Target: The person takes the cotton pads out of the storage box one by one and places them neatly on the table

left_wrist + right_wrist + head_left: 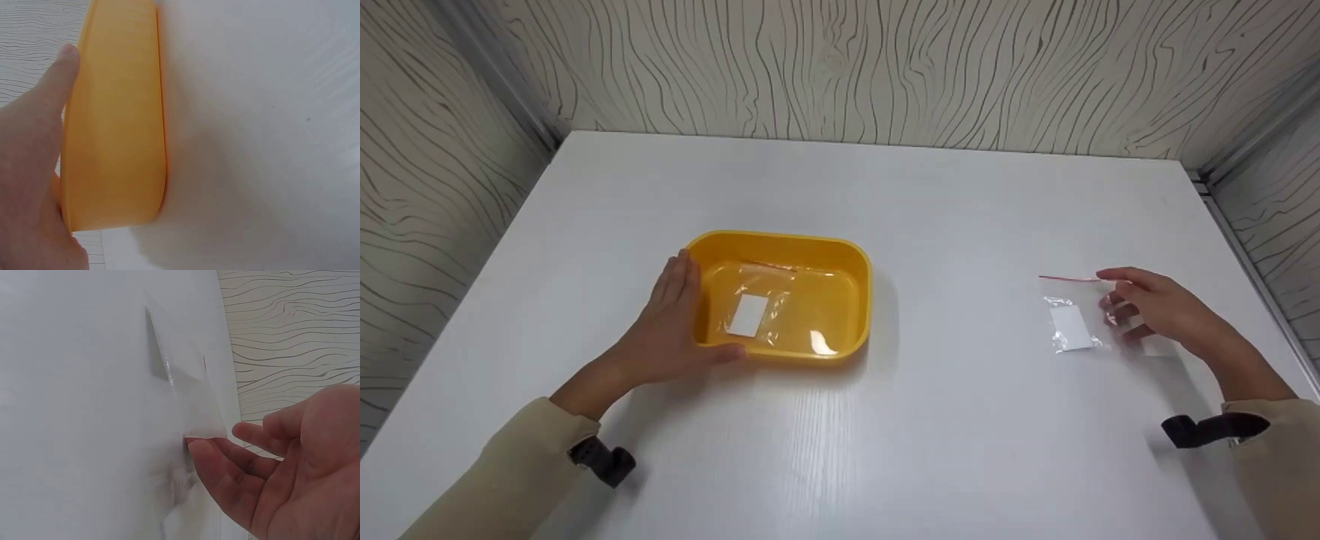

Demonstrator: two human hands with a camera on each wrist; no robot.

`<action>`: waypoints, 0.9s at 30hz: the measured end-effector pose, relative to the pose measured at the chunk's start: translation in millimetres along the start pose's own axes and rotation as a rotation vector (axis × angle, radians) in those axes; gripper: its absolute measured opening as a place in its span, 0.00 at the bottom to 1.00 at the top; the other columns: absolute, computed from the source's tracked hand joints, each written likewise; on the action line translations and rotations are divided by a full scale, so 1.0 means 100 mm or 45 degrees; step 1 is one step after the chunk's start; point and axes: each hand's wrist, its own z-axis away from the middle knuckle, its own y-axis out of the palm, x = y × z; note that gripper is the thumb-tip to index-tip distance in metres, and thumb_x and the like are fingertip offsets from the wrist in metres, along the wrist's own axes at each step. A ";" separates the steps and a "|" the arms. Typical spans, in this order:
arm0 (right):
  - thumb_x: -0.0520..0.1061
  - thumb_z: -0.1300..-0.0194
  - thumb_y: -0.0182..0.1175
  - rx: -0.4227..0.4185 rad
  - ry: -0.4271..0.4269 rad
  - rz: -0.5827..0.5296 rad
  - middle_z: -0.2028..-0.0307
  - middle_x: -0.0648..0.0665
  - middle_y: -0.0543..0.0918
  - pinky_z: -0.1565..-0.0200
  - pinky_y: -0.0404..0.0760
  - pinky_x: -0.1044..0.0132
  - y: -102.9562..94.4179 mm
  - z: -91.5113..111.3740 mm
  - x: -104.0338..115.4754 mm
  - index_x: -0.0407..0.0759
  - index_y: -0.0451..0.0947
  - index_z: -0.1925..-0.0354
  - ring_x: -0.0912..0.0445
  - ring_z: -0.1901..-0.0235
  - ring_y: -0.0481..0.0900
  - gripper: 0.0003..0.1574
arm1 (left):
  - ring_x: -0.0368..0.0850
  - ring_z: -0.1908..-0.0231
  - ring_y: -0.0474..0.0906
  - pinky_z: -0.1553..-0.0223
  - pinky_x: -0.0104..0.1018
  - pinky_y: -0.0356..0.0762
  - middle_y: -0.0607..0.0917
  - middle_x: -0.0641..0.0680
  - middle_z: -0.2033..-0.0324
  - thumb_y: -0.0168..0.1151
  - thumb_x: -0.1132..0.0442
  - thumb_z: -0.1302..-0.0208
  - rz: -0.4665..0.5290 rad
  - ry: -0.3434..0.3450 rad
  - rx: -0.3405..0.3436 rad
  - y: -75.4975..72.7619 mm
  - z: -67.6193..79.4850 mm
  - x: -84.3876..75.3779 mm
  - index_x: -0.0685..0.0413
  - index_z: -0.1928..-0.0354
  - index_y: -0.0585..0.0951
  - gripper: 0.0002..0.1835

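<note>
One hand (664, 341) splayed against tub (858, 304), another (1166, 304) pinching bag (1069, 327)

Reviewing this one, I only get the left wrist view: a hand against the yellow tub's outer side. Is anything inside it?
Observer: Yes. In the head view, a clear bag with a white insert lies in the yellow tub.
Operator: Where's the right hand?
Observer: Over to the right of the tub, fingers at another clear bag; whether it pinches that bag, I can't tell.
Operator: Any marking on that other bag?
Observer: A red line along its far edge.
</note>
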 end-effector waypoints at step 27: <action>0.49 0.16 0.40 -0.018 -0.021 0.192 0.41 0.21 0.72 0.62 0.86 0.64 -0.25 0.09 0.20 0.27 0.57 0.27 0.46 0.51 0.82 0.33 | 0.64 0.22 0.23 0.25 0.63 0.41 0.27 0.66 0.22 0.66 0.25 0.47 -0.019 -0.002 -0.001 0.02 -0.01 0.01 0.70 0.23 0.31 0.76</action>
